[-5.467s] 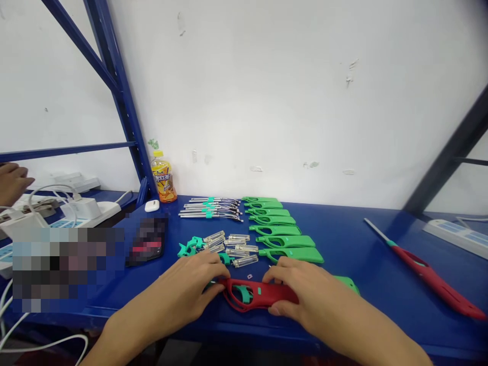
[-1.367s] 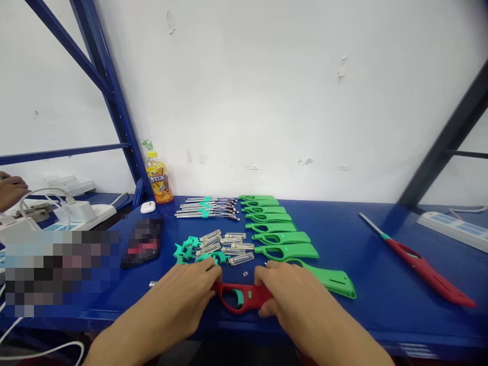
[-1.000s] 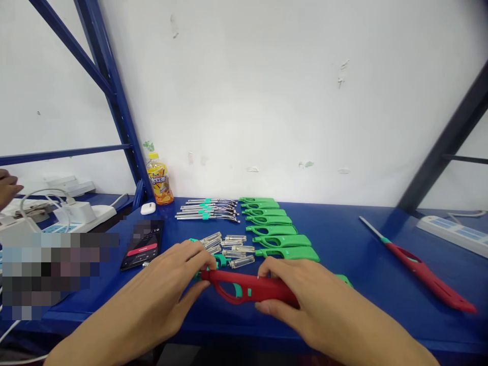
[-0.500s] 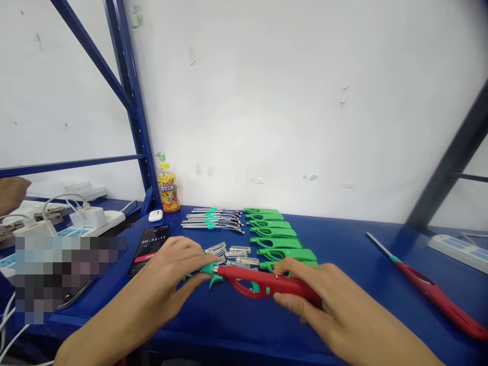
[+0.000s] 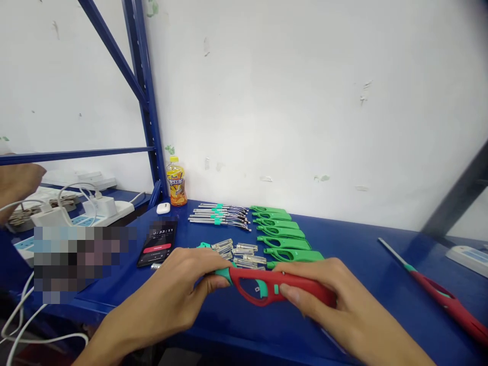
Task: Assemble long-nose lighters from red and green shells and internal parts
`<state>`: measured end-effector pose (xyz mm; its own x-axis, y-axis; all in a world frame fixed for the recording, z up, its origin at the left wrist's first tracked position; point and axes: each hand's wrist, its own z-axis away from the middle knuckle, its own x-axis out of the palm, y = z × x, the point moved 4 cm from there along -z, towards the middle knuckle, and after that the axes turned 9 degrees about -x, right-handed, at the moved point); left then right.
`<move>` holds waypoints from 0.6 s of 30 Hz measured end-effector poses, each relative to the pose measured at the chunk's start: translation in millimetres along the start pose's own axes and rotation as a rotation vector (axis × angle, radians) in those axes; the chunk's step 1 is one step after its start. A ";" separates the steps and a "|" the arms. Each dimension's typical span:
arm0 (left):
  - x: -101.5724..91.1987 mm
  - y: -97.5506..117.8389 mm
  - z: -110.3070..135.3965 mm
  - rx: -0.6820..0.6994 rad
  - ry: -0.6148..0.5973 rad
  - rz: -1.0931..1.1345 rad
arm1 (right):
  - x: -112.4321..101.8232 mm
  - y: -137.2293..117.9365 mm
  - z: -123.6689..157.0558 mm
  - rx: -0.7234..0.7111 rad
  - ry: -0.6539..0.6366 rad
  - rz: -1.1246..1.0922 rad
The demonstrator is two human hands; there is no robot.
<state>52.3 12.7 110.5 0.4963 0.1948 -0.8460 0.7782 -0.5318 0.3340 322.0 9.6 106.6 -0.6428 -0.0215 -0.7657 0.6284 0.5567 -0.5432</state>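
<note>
In front of me my right hand [image 5: 331, 300] is wrapped round the handle of a red gas lighter [image 5: 251, 274] with a teal trigger. My left hand [image 5: 190, 279] pinches the teal collar [image 5: 223, 275] at the lighter's nose. The collar sits against the red body; most of what extends beyond it is hidden by my left fingers. Behind my hands lie several clear lighter fuel tanks [image 5: 249, 258], a row of green lighter shells [image 5: 290, 243], and several metal lighter rods [image 5: 217, 220] with teal collars and thin wires.
At the right lies another red gas lighter [image 5: 438, 292] with a long rod. To the left are a phone [image 5: 158, 247] showing a timer, a white earphone case [image 5: 163, 208] and a drink bottle [image 5: 176, 183]. Power strips [image 5: 102, 216] and a person's hand [image 5: 23, 180] are farther left.
The teal collar has closed up against the red lighter body, covering the shiny metal that showed between them. The camera view has shifted slightly left.
</note>
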 end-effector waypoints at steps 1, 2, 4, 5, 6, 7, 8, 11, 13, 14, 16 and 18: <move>-0.7 0.2 -1.8 0.002 0.017 -0.009 | 2.0 0.1 -5.2 0.009 -0.014 -0.031; -1.0 0.9 -3.3 0.010 0.037 -0.020 | 4.2 1.2 -9.7 0.021 -0.022 -0.077; -1.2 4.0 -5.2 0.040 0.083 -0.041 | 8.4 5.8 -15.6 0.061 -0.004 -0.198; -1.1 6.0 -5.5 0.060 0.106 -0.050 | 10.4 8.3 -17.3 0.080 0.013 -0.253; -1.1 8.0 -5.5 0.081 0.126 -0.055 | 12.0 10.2 -18.4 0.093 0.033 -0.297; -1.2 9.6 -5.3 0.101 0.144 -0.056 | 13.1 11.1 -19.2 0.101 0.054 -0.327; -1.5 10.5 -5.0 0.115 0.157 -0.050 | 13.8 10.5 -20.0 0.097 0.061 -0.341; -3.1 9.6 -5.2 0.151 0.158 -0.007 | 12.1 1.5 -21.7 0.025 0.035 -0.313; -5.2 8.0 -6.0 0.178 0.159 0.017 | 7.7 -3.3 -19.9 0.008 0.003 -0.296; -6.1 7.6 -6.5 0.195 0.162 0.026 | 5.3 -3.9 -17.7 0.022 -0.022 -0.312; -7.3 7.6 -7.8 0.232 0.178 0.046 | 1.0 -2.0 -12.3 0.067 -0.058 -0.431; -6.4 8.3 -8.8 0.286 0.200 0.070 | -0.7 0.5 -9.5 0.079 -0.064 -0.642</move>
<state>59.0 14.3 122.3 0.6320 0.2928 -0.7175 0.6147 -0.7532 0.2341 318.6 17.7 110.1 -0.8754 -0.3805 -0.2982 0.1598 0.3544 -0.9213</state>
